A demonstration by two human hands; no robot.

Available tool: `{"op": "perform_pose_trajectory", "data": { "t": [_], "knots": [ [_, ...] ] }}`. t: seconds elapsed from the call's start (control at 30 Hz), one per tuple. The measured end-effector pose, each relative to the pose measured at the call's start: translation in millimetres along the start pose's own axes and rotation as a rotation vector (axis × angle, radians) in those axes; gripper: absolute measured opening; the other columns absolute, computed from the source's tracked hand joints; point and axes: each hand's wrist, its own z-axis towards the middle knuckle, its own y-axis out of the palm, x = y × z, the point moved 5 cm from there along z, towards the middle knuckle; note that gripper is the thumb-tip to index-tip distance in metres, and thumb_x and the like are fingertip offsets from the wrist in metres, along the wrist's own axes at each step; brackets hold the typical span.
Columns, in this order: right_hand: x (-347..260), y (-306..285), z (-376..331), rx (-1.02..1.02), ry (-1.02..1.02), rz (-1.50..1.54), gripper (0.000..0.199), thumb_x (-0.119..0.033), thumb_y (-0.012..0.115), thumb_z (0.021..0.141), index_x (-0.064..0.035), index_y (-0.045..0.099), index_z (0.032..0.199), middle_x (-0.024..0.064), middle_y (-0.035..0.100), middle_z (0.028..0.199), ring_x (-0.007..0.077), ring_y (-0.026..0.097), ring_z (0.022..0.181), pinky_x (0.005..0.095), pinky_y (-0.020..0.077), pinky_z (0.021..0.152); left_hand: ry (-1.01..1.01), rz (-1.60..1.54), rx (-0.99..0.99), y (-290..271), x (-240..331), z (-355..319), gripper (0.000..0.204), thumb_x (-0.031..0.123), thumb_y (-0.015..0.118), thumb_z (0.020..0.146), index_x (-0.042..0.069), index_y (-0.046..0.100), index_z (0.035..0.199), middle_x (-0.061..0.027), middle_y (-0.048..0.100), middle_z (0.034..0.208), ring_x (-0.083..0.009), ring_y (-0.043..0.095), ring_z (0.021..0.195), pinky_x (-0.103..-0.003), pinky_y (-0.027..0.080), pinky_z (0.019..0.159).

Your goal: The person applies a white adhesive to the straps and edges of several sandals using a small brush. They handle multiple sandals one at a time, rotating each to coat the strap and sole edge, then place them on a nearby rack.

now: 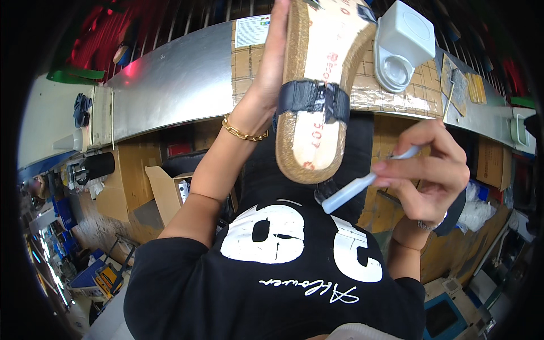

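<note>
My left hand (270, 71) is raised at the top of the view, closed along the left side of a sandal sole (326, 56). The sole has a brown rough rim, a pale middle with red print, and a black strap (313, 103) across it. Most of my left fingers are hidden behind it or cut off by the upper edge. My right hand (433, 170) pinches a slim, whitish plastic stick-like tool (351, 191), pointing down and left. Its lower end is just below the sole's rounded end, apart from it. A dark patch beside the tool's tip is unclear.
A metal bench (175, 79) with cardboard (419, 90) on top crosses ahead. On it stands a white plastic dispenser (405, 39) with a round cup. A thin stick and yellow block (476, 88) lie at right. Cardboard boxes (133, 181) stand below left.
</note>
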Motion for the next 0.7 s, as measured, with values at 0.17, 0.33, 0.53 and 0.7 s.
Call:
{"op": "perform_pose_trajectory", "data": {
  "t": [0.17,0.33,0.53,0.7],
  "knots": [
    [-4.9,1.9,0.0,0.132,0.064,-0.147,0.032,-0.017,0.081,0.048,-0.0175,0.083,0.079,-0.0005,0.060,0.072,0.0115,0.051,0.062,0.0268,0.0334,0.062,0.038,0.017,0.057,-17.3,0.9,-0.6,0.082,0.067,0.023,0.102,0.000,0.045,0.143,-0.0192,0.061,0.132,-0.0232,0.065,0.115,-0.037,0.055,0.097],
    [-9.8,5.9,4.2,0.099,-0.014,-0.129,0.031,-0.015,0.080,0.049,-0.0209,0.083,0.079,-0.0017,0.060,0.072,0.0119,0.052,0.061,0.0276,0.0348,0.063,0.055,0.015,0.077,-24.8,0.6,-2.6,0.083,0.068,0.022,0.101,0.000,0.045,0.143,-0.0191,0.061,0.132,-0.0228,0.065,0.115,-0.037,0.055,0.097],
    [6.2,-2.9,18.1,0.081,0.088,0.093,0.019,-0.011,0.081,0.069,-0.0065,0.082,0.088,0.0047,0.066,0.075,0.0105,0.058,0.064,0.0227,0.0405,0.053,0.051,0.009,0.047,-17.6,1.0,-5.4,0.084,0.069,0.021,0.101,0.000,0.045,0.142,-0.0190,0.061,0.131,-0.0223,0.066,0.114,-0.036,0.056,0.096],
    [16.6,-3.8,26.4,0.114,0.005,-0.114,0.017,-0.002,0.083,0.074,-0.0039,0.080,0.091,0.0045,0.065,0.075,0.0110,0.059,0.067,0.0217,0.0427,0.058,0.044,0.004,0.002,-1.8,-4.6,-8.3,0.085,0.069,0.021,0.101,0.000,0.045,0.142,-0.0189,0.061,0.131,-0.0218,0.066,0.113,-0.035,0.056,0.095]
  ]
}}
